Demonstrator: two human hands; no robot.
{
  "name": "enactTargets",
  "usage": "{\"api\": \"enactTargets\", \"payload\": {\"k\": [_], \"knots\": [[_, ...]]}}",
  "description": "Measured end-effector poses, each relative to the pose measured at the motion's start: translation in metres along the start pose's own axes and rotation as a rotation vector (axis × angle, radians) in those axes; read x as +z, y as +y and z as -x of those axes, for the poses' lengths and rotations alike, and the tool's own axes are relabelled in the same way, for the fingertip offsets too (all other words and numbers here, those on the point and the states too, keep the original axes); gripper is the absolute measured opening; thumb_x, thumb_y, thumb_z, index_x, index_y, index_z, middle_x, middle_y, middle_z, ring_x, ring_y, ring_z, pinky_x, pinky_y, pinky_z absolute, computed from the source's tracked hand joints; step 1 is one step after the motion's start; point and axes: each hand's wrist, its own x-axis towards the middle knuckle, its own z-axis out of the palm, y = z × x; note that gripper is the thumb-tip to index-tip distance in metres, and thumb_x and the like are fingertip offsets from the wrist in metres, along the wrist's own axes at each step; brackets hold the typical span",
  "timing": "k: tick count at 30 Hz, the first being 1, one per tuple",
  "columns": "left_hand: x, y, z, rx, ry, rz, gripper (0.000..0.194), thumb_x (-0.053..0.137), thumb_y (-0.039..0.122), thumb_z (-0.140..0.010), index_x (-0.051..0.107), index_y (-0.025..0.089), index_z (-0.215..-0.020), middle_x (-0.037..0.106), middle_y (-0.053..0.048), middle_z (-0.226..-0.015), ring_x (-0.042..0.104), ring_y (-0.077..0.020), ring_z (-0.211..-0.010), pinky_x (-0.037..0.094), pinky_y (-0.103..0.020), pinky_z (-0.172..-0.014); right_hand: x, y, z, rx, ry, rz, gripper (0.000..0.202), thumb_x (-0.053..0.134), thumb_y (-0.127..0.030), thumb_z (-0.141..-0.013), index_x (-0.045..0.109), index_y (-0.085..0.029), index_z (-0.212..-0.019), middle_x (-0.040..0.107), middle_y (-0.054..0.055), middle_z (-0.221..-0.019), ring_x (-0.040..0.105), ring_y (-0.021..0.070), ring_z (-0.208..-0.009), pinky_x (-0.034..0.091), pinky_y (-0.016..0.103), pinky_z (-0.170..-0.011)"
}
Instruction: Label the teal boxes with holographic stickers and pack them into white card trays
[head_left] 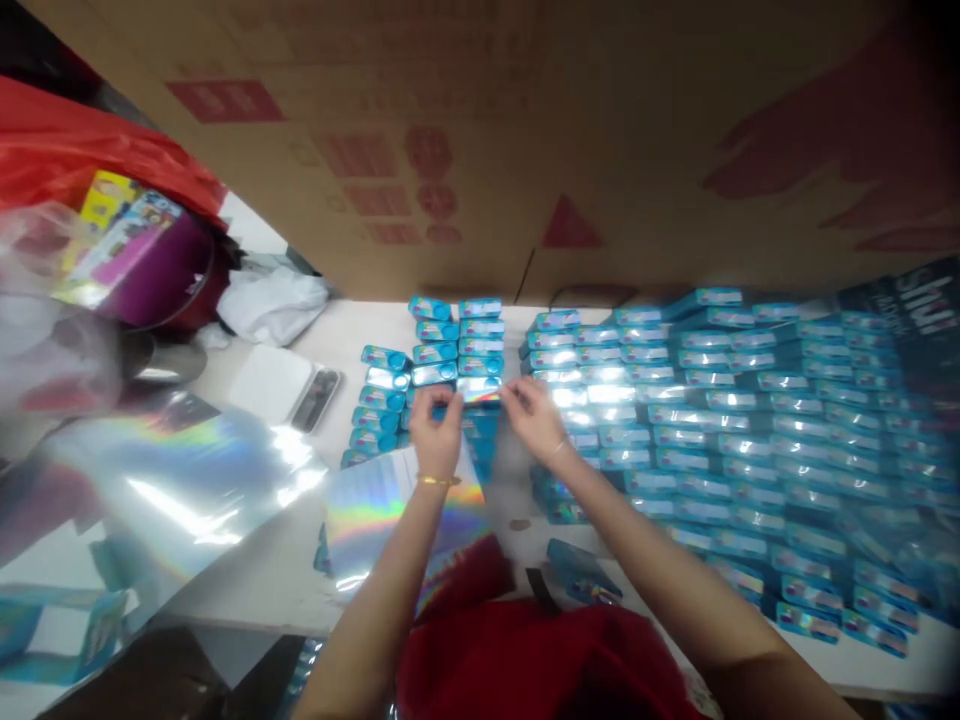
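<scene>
My left hand (pixel 436 430) is pinched at the left end of a small shiny rainbow strip (pixel 481 396), which looks like a holographic sticker. At its right end are the closed fingertips of my right hand (pixel 534 415). The strip lies at the near edge of a small teal box (pixel 480 384) in a stacked column; blur hides whether it touches the box. Under my left wrist, a sheet of holographic film (pixel 375 520) rests on the table, partly covered by my forearm.
Many rows of teal boxes (pixel 720 430) fill the right side. A large cardboard carton (pixel 465 150) stands behind. To the left are a white digital scale (pixel 277 385), a large glossy film sheet (pixel 202 490), a crumpled white bag (pixel 274 305) and a purple container (pixel 161 270).
</scene>
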Motion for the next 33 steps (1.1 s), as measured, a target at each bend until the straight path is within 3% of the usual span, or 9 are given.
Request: {"api": "enactTargets", "payload": {"k": [3, 6, 14, 17, 20, 24, 28, 30, 33], "knots": [[0.032, -0.001, -0.026, 0.116, 0.015, -0.172, 0.014, 0.065, 0.026, -0.076, 0.056, 0.020, -0.067, 0.058, -0.002, -0.080, 0.055, -0.0178, -0.086, 0.041, -0.033, -0.087, -0.010, 0.013, -0.029, 0.007, 0.047, 0.248, 0.024, 0.050, -0.033, -0.090, 0.062, -0.020, -0.074, 0.061, 0.003, -0.078, 0.051, 0.0201, -0.084, 0.031, 0.032, -0.078], [0.052, -0.003, -0.041, 0.093, -0.003, -0.353, 0.011, 0.064, 0.026, -0.077, 0.059, 0.020, -0.069, 0.060, -0.003, -0.089, 0.054, -0.0214, -0.094, 0.037, -0.039, -0.093, -0.010, 0.019, -0.043, 0.018, 0.042, 0.431, 0.022, 0.048, -0.029, -0.091, 0.065, -0.020, -0.080, 0.064, 0.005, -0.087, 0.050, 0.0220, -0.090, 0.027, 0.034, -0.079], [0.068, -0.018, -0.048, 0.102, -0.061, -0.610, 0.008, 0.061, 0.024, -0.076, 0.059, 0.020, -0.070, 0.057, -0.007, -0.099, 0.049, -0.0289, -0.101, 0.033, -0.045, -0.090, 0.005, 0.031, -0.053, 0.002, -0.049, 0.628, 0.026, 0.046, -0.029, -0.091, 0.066, -0.017, -0.081, 0.063, 0.012, -0.094, 0.046, 0.0272, -0.095, 0.024, 0.040, -0.082], [0.067, -0.018, -0.049, 0.124, -0.052, -0.638, 0.009, 0.062, 0.026, -0.076, 0.060, 0.019, -0.082, 0.054, -0.010, -0.102, 0.047, -0.0321, -0.103, 0.032, -0.047, -0.088, 0.008, 0.033, -0.051, -0.017, -0.028, 0.602, 0.025, 0.045, -0.029, -0.091, 0.066, -0.016, -0.095, 0.062, 0.014, -0.099, 0.044, 0.0289, -0.097, 0.024, 0.042, -0.084], [0.061, -0.018, -0.047, 0.192, -0.047, -0.652, 0.019, 0.059, 0.026, -0.079, 0.061, 0.018, -0.096, 0.053, -0.013, -0.108, 0.045, -0.0342, -0.105, 0.032, -0.047, -0.086, 0.011, 0.033, -0.044, -0.045, 0.001, 0.586, 0.025, 0.045, -0.025, -0.090, 0.064, -0.017, -0.104, 0.061, 0.013, -0.100, 0.043, 0.0286, -0.097, 0.025, 0.041, -0.083], [0.056, -0.023, -0.037, 0.361, -0.228, -0.760, 0.026, 0.047, 0.017, -0.085, 0.067, 0.024, -0.101, 0.056, -0.012, -0.121, 0.044, -0.0338, -0.107, 0.029, -0.048, -0.084, 0.016, 0.034, -0.034, -0.088, -0.080, 0.618, 0.022, 0.045, -0.018, -0.088, 0.067, -0.019, -0.091, 0.059, 0.010, -0.090, 0.043, 0.0263, -0.091, 0.025, 0.039, -0.079], [0.048, -0.018, -0.034, 0.410, -0.361, -0.833, 0.033, 0.046, 0.015, -0.087, 0.065, 0.027, -0.111, 0.054, -0.010, -0.132, 0.044, -0.0333, -0.112, 0.030, -0.047, -0.083, 0.013, 0.033, -0.033, -0.131, -0.216, 0.681, 0.026, 0.043, -0.010, -0.086, 0.068, -0.015, -0.092, 0.060, 0.014, -0.092, 0.043, 0.0278, -0.094, 0.025, 0.041, -0.080], [0.027, -0.013, -0.035, 0.419, -0.396, -0.786, 0.034, 0.044, 0.014, -0.088, 0.063, 0.025, -0.113, 0.054, -0.010, -0.132, 0.046, -0.0301, -0.112, 0.031, -0.043, -0.084, 0.007, 0.027, -0.031, -0.127, -0.226, 0.689, 0.026, 0.043, -0.011, -0.087, 0.068, -0.014, -0.088, 0.060, 0.015, -0.092, 0.042, 0.0291, -0.095, 0.025, 0.042, -0.081], [-0.035, -0.011, -0.031, 0.434, -0.421, -0.740, 0.027, 0.043, 0.022, -0.092, 0.061, 0.022, -0.112, 0.060, -0.009, -0.117, 0.051, -0.0249, -0.106, 0.032, -0.039, -0.086, 0.002, 0.008, -0.019, -0.152, -0.166, 0.626, 0.027, 0.041, -0.022, -0.093, 0.067, -0.015, -0.091, 0.059, 0.014, -0.090, 0.043, 0.0287, -0.094, 0.025, 0.042, -0.081]]}}
